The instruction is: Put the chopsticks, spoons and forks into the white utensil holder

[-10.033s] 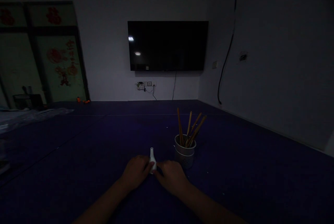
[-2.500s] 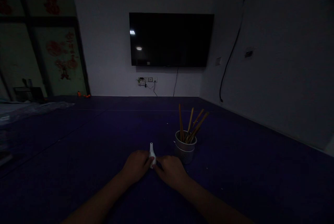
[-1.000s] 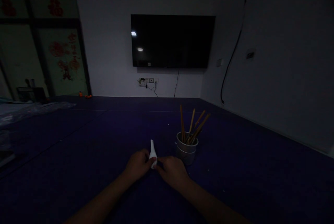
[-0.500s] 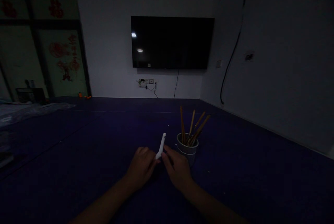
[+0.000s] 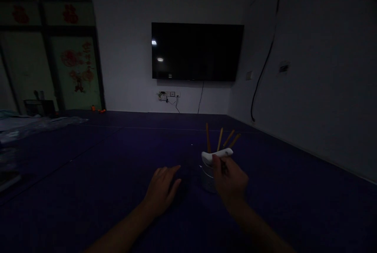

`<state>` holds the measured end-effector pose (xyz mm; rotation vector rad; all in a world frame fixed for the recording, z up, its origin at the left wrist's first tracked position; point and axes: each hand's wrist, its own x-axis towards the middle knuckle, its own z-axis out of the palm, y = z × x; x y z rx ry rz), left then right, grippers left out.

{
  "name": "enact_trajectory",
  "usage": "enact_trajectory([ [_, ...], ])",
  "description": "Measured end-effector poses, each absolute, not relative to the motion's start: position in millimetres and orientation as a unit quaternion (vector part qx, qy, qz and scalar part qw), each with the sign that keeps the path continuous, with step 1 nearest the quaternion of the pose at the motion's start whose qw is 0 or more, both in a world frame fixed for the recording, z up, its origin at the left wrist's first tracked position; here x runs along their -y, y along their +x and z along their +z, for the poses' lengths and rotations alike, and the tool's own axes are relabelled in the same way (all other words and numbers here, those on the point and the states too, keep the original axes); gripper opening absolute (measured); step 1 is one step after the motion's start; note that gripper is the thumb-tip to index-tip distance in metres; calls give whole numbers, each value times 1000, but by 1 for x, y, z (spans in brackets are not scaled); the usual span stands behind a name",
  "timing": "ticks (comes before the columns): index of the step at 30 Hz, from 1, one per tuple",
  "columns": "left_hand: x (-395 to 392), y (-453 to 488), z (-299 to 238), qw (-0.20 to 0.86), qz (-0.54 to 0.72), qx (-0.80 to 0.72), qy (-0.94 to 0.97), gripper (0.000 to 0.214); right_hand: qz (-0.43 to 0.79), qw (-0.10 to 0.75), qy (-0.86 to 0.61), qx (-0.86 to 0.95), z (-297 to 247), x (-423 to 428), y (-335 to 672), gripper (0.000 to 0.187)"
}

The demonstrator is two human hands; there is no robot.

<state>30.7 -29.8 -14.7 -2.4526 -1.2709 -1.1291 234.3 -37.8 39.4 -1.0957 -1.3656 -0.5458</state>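
My right hand [image 5: 232, 180] is closed on a white soup spoon [image 5: 218, 154], thumb and fingers pinching it. The spoon lies nearly level across the front of a grey cup [image 5: 209, 182], its rounded end to the left; whether it touches the rim I cannot tell. Several thin wooden sticks [image 5: 220, 139] stand in the cup, fanning out above the spoon, and their lower parts are hidden. To the left of the cup, my left hand [image 5: 161, 190] is low over the dark purple surface [image 5: 132, 158], holding nothing, with thumb and index finger apart.
Crumpled clear plastic [image 5: 53, 124] lies at the far left, near a dark box [image 5: 39, 107] and small orange items [image 5: 100, 110]. A television [image 5: 197, 51] hangs on the back wall above sockets and cables. A black cable [image 5: 266, 58] runs down the right wall.
The spoon has left the place between both hands. My right hand has carried it right to the cup and turned it from upright to nearly level. My left hand has let go and opened.
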Motion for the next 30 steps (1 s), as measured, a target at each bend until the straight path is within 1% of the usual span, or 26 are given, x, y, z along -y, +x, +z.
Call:
enact_trajectory([
  [2, 29, 32, -16, 76, -375, 421, -823, 37, -246, 603, -488, 582, 43, 29, 243, 51],
  [5, 29, 32, -16, 70, -373, 420, -824, 35, -267, 571, -508, 587, 40, 19, 250, 51],
  [10, 28, 32, -15, 51, -367, 432, -822, 35, -275, 499, -575, 588, 31, 14, 248, 56],
  [12, 28, 32, -15, 47, -365, 434, -822, 35, -269, 471, -598, 591, 30, 16, 246, 55],
  [19, 28, 33, -15, 41, -356, 440, -823, 35, -192, 358, -675, 615, 39, 22, 242, 41],
  [25, 27, 33, -16, 38, -353, 446, -822, 35, -122, 313, -706, 624, 53, 27, 242, 29],
  [30, 26, 32, -18, 36, -360, 442, -821, 34, -105, 267, -713, 640, 61, 28, 241, 29],
])
